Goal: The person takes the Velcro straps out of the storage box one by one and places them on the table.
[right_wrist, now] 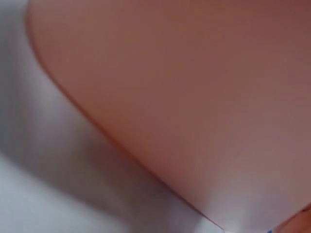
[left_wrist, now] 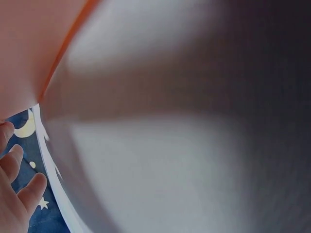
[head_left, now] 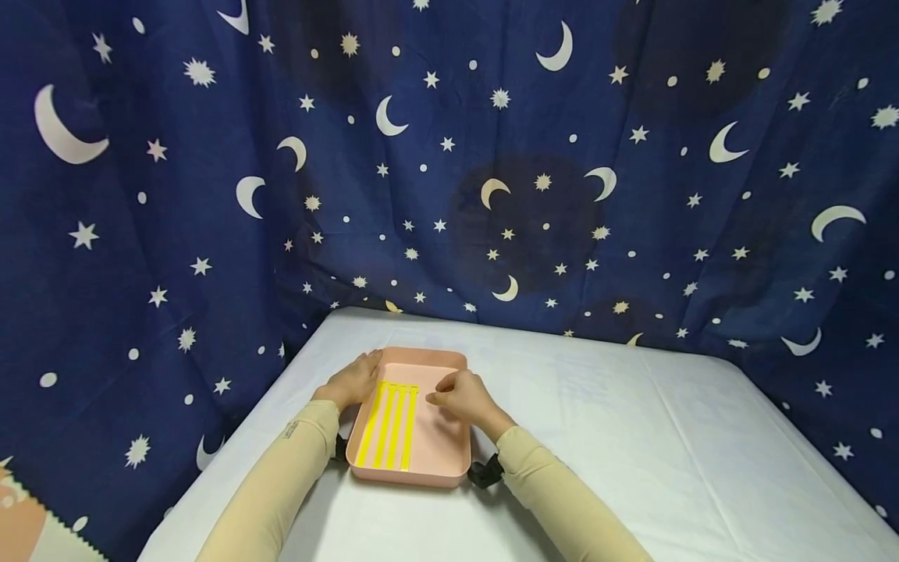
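Observation:
A pink tray point(head_left: 444, 446) lies on the white table, holding several yellow strips point(head_left: 390, 425) side by side along its left half. My left hand point(head_left: 351, 380) rests on the tray's far left rim with relaxed fingers; those fingers point(left_wrist: 17, 191) show at the lower left of the left wrist view, beside the tray wall point(left_wrist: 29, 53). My right hand point(head_left: 460, 394) is inside the tray with curled fingers, its fingertips just right of the strips' far ends. Whether it pinches a strip is hidden. The right wrist view is filled by the blurred tray wall point(right_wrist: 194, 97).
The white table cloth point(head_left: 632, 437) stretches wide to the right of the tray and ends in a left edge near my left arm. A dark blue curtain point(head_left: 492, 172) with moons and stars hangs close behind and around the table.

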Demonstrator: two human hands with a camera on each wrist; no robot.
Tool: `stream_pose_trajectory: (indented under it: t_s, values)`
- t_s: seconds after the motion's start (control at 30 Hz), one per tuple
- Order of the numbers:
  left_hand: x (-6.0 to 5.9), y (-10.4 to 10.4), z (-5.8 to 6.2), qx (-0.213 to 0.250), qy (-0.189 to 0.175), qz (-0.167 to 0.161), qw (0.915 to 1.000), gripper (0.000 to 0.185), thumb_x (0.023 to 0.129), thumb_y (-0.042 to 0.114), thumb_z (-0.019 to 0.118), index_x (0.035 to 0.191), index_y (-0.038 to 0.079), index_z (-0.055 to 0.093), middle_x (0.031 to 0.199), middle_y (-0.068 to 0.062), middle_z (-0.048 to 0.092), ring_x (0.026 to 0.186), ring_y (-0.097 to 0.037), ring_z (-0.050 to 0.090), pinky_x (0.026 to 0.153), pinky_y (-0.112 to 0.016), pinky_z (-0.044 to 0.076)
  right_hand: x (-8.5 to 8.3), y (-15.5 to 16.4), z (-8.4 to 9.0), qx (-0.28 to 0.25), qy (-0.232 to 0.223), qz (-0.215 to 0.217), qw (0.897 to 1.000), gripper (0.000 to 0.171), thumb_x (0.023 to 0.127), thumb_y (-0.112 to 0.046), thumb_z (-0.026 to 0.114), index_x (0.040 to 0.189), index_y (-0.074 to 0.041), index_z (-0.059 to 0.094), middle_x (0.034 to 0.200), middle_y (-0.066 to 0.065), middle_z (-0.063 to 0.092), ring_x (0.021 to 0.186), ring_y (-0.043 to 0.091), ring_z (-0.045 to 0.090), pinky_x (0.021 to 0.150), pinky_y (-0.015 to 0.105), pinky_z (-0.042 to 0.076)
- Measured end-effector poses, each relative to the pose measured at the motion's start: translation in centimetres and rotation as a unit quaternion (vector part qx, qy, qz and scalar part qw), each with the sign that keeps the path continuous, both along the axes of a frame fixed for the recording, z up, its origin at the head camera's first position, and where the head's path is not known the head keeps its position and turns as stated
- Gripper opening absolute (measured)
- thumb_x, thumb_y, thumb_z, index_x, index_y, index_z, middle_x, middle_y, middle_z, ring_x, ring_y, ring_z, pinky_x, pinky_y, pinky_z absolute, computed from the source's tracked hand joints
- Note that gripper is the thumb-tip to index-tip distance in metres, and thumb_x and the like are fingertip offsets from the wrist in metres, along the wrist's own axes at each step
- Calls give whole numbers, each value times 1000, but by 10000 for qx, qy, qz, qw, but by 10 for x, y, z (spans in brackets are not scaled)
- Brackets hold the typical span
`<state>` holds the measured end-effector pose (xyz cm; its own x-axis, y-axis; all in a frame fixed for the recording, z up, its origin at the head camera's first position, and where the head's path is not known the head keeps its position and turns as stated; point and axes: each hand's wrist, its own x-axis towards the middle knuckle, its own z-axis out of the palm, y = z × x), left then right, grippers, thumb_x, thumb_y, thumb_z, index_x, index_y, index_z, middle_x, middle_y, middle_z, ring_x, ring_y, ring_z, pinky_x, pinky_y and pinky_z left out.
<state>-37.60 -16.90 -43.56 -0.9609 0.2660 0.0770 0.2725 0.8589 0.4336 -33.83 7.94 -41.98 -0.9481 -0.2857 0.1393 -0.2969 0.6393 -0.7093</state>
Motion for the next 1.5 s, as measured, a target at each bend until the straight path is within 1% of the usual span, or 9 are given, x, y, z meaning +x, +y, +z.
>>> stream_pose_trajectory:
  t_s: [0.23, 0.47, 0.63, 0.7, 0.83, 0.93, 1.1, 1.3, 1.5]
  values:
    - [1, 2, 1, 6, -111, 77, 9999, 52, 109, 19, 31, 155, -4, 27, 162, -22, 29, 151, -44, 24, 127, -51, 21, 3, -2, -2, -17, -91, 39, 9999, 30, 85, -24, 80, 101, 1, 77, 95, 13, 77, 71, 13, 72, 69, 29, 63]
    - [3, 2, 2, 2, 8, 15, 10000, 51, 109, 17, 32, 154, -6, 30, 161, -24, 31, 149, -45, 27, 126, -52, 24, 8, -4, -1, 110, -121, 37, 9999, 31, 84, -25, 81, 101, 1, 77, 93, 11, 77, 72, 12, 71, 70, 28, 63]
    - [3, -1, 2, 12, -48, 58, 10000, 52, 109, 19, 32, 155, -5, 29, 162, -22, 30, 150, -44, 26, 127, -51, 23, 13, -6, 2, 40, -340, 121, 9993, 32, 83, -24, 82, 101, 2, 76, 88, 11, 77, 68, 18, 73, 64, 27, 62]
    - [3, -1, 1, -7, -65, 52, 10000, 52, 109, 19, 32, 155, -5, 29, 161, -23, 30, 150, -44, 26, 127, -51, 23, 16, -7, 2, 17, -401, 153, 9991, 30, 82, -22, 82, 99, 2, 77, 84, 10, 76, 66, 20, 73, 61, 26, 61]
    - [2, -3, 2, -91, -83, 25, 9999, 52, 109, 18, 32, 154, -6, 29, 161, -24, 31, 149, -45, 27, 126, -52, 24, 21, -10, 2, 22, -505, 214, 9985, 24, 83, -21, 81, 93, 0, 78, 77, 9, 75, 63, 20, 73, 59, 25, 61]
    - [1, -3, 4, -127, -136, 76, 9998, 52, 109, 19, 32, 155, -4, 28, 162, -23, 29, 150, -44, 25, 127, -52, 23, 25, -13, 3, 33, -485, 280, 9984, 19, 83, -20, 80, 88, -2, 78, 75, 11, 75, 61, 20, 73, 57, 25, 60]
    - [0, -4, 5, -84, -172, 117, 9997, 53, 109, 21, 31, 156, -4, 27, 163, -22, 28, 151, -44, 24, 127, -52, 21, 30, -18, 3, 8, -512, 252, 9984, 15, 83, -15, 80, 78, -1, 76, 69, 16, 73, 56, 22, 70, 49, 20, 52]
    - [1, 0, 4, -132, -205, 105, 9996, 53, 109, 21, 31, 156, -3, 27, 162, -22, 29, 151, -44, 24, 127, -52, 22, 33, -22, 2, 160, -523, 29, 9985, 19, 82, -13, 79, 71, 2, 74, 64, 18, 71, 49, 19, 66, 43, 17, 43]
    - [2, 1, 6, -122, -267, 196, 9994, 53, 109, 21, 31, 157, -1, 26, 163, -20, 28, 152, -42, 23, 127, -52, 21, 32, -26, 0, 255, -581, -144, 9979, 23, 80, -14, 81, 65, 1, 72, 55, 15, 67, 41, 14, 56, 40, 17, 38]
